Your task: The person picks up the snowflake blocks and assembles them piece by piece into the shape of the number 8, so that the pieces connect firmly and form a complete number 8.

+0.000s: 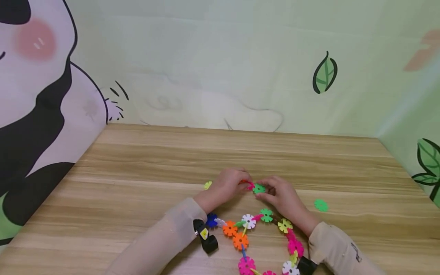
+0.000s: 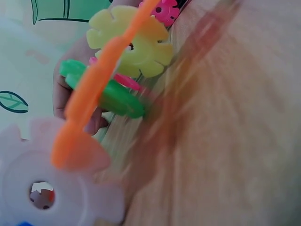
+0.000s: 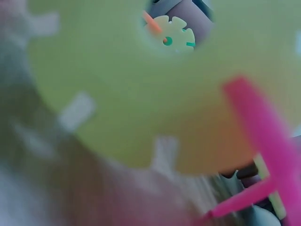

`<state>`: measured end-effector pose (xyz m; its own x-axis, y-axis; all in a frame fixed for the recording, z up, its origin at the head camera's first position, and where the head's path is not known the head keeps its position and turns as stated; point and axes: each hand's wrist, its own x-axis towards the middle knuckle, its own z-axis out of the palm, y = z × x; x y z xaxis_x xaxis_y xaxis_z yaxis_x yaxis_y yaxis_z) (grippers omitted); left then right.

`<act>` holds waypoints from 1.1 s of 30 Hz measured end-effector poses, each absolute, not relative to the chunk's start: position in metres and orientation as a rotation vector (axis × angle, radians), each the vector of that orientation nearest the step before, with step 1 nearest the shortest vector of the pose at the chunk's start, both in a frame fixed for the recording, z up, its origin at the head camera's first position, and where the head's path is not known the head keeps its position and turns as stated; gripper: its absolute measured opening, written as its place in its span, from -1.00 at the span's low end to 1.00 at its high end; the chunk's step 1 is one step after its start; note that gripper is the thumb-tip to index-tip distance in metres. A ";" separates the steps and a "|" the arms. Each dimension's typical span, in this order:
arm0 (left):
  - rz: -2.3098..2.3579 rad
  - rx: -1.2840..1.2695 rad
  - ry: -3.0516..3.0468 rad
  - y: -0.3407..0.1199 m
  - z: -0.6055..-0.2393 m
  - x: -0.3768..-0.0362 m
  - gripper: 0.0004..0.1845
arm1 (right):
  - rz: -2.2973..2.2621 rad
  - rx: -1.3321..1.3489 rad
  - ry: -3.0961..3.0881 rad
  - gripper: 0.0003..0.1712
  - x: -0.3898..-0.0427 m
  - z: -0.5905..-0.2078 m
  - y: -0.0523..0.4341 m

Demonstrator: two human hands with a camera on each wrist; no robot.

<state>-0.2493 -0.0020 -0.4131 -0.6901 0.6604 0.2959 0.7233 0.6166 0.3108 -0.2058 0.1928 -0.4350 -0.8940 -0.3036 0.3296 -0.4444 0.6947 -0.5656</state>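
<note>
A: What is seen from the head view?

B: Both hands are met over the table point(image 1: 144, 160), at about 12 o'clock of a chain point(image 1: 261, 236) of coloured snowflake discs. A green disc point(image 1: 259, 188) is pinched by the fingers of the right hand point(image 1: 280, 196), and a pink piece point(image 1: 250, 186) touching it is held at the fingertips of the left hand point(image 1: 227, 187). Both hands are thus closed on the pieces. The chain is curved below the hands and is run off the lower edge at 6 o'clock.

A: Is anything loose shown there?

B: A second green disc point(image 1: 321, 205) is lain flat at 3 o'clock of the right hand, apart from it. A yellow disc point(image 1: 207, 185) is seen just at 9 o'clock of the left hand.

A: What is added by the wrist views?

B: In the left wrist view the discs are shown edge-on and slotted together: an orange one point(image 2: 101, 80) crossed through a yellow one point(image 2: 141, 47) and a green one point(image 2: 110, 94), with a white one point(image 2: 61, 188) nearest the lens. Fingers point(image 2: 63, 96) are glimpsed behind them. The right wrist view is almost filled by a blurred yellow-green disc point(image 3: 141, 94) with a pink piece point(image 3: 263, 141) slotted at 4 o'clock; no grip can be told from it.
</note>
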 end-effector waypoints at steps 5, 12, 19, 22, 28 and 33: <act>-0.604 -1.132 -2.729 -0.002 -0.413 -0.250 -0.86 | 1.010 0.572 -2.754 -0.63 -0.205 -0.432 0.193; -0.540 -1.114 -2.761 0.000 -0.412 -0.250 -0.86 | 1.048 0.573 -2.777 -0.63 -0.204 -0.432 0.195; -0.605 -1.126 -2.744 -0.003 -0.412 -0.249 -0.86 | 1.040 0.537 -2.731 -0.62 -0.203 -0.434 0.192; -0.663 -1.119 -2.735 -0.003 -0.412 -0.249 -0.86 | 1.041 0.526 -2.710 -0.63 -0.203 -0.435 0.191; -0.713 -1.121 -2.738 -0.004 -0.412 -0.250 -0.86 | 0.997 0.558 -2.688 -0.62 -0.204 -0.437 0.191; -0.693 -1.124 -2.743 -0.004 -0.412 -0.251 -0.85 | 0.923 0.615 -2.707 -0.59 -0.205 -0.437 0.191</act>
<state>-0.2508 -0.0038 -0.4118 -0.7232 0.6419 0.2549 0.6860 0.6245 0.3734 -0.2048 0.1910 -0.4367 -0.8891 -0.3171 0.3299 -0.4526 0.7158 -0.5317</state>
